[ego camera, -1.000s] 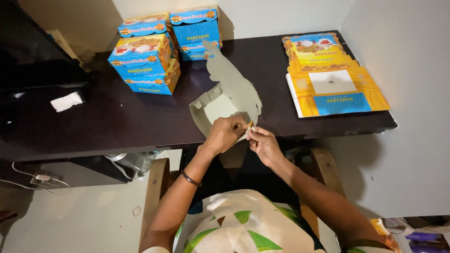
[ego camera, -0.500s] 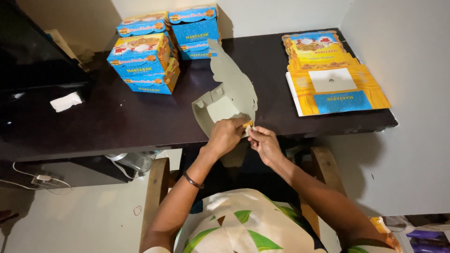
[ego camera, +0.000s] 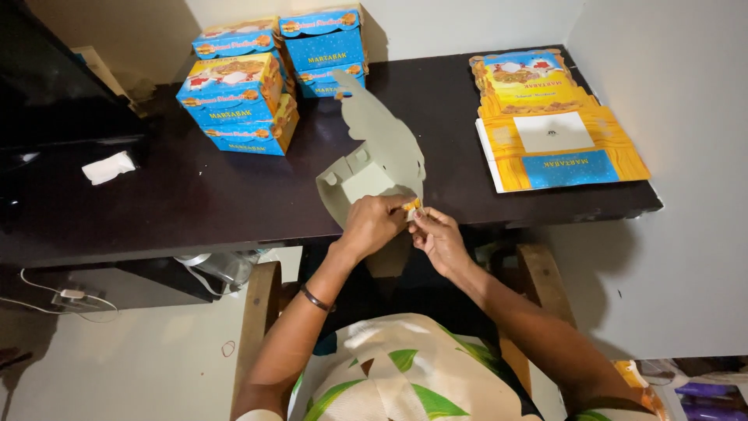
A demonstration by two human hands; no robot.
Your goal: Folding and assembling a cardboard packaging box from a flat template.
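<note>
The half-folded cardboard box, grey side toward me, stands at the near edge of the dark table, its front corner caught between my two hands. My left hand is closed over that lower corner, fingers curled and pressed together on the card, with a thin dark bracelet on the wrist behind it. My right hand sits just beside it, thumb and fingertips pinching a small orange-printed flap of the same box, so both hands are touching it and nearly touching each other. My lap, in a white cloth with green and brown patches, fills the bottom of the view. Above my hands the box's side walls are partly raised and its long lid panel tilts up and away over the table. To the right, well apart from it, lies a stack of flat unfolded boxes, yellow and blue. At the far left a crumpled white tissue rests on the table. Farthest back, against the wall, stand the finished boxes, blue and yellow, stacked in two piles side by side.
</note>
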